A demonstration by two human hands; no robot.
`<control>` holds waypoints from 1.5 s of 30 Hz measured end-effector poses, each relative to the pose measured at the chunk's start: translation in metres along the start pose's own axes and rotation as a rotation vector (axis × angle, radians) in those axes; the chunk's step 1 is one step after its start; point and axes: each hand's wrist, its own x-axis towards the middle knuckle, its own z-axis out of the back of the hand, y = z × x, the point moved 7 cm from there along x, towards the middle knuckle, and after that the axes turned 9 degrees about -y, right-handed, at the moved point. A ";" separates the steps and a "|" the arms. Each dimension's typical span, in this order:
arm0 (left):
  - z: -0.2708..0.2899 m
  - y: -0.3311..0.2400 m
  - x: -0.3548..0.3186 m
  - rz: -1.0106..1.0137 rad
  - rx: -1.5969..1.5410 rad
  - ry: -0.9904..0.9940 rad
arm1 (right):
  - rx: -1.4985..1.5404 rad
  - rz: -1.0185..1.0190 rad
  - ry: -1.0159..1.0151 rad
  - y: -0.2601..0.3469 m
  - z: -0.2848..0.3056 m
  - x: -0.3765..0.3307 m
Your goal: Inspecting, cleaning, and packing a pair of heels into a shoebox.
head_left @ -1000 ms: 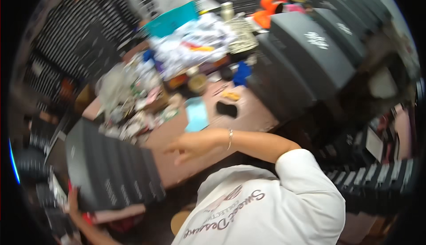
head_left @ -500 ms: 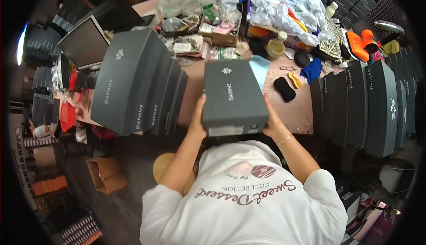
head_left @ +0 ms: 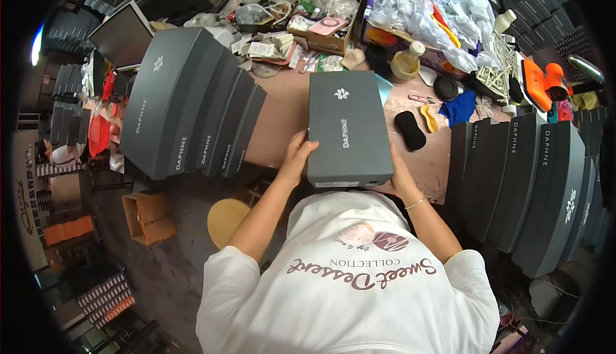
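Note:
A dark grey lidded shoe box [head_left: 346,129] lies lengthwise on the pinkish table [head_left: 282,116] right in front of me. My left hand [head_left: 296,156] grips its near left corner. My right hand [head_left: 399,175] holds its near right edge, a thin bracelet on that wrist. A row of several matching grey boxes [head_left: 192,103] leans together to the left of the held box. Another row of grey boxes [head_left: 526,181] stands on edge to the right.
The far side of the table is crowded: crumpled plastic bags [head_left: 436,7], a shallow cardboard tray of small items [head_left: 321,30], a bottle [head_left: 407,65], black insoles [head_left: 409,129], orange tools [head_left: 542,84]. A round wooden stool [head_left: 228,219] and a small carton [head_left: 147,216] are on the floor at left.
One second ago the view faced sideways, my right arm stretched over the table and my left at a box stack. Now I look down with both hands on one box before me.

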 end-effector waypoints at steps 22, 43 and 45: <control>-0.020 -0.124 0.013 -0.800 0.779 0.272 | -1.340 0.826 -0.405 0.090 -0.073 0.058; -0.057 -0.083 0.048 0.513 0.288 0.680 | -1.187 1.156 0.480 0.142 -0.144 -0.031; -0.074 -0.066 0.005 0.694 -0.079 0.683 | -1.186 1.300 0.459 0.135 -0.167 -0.041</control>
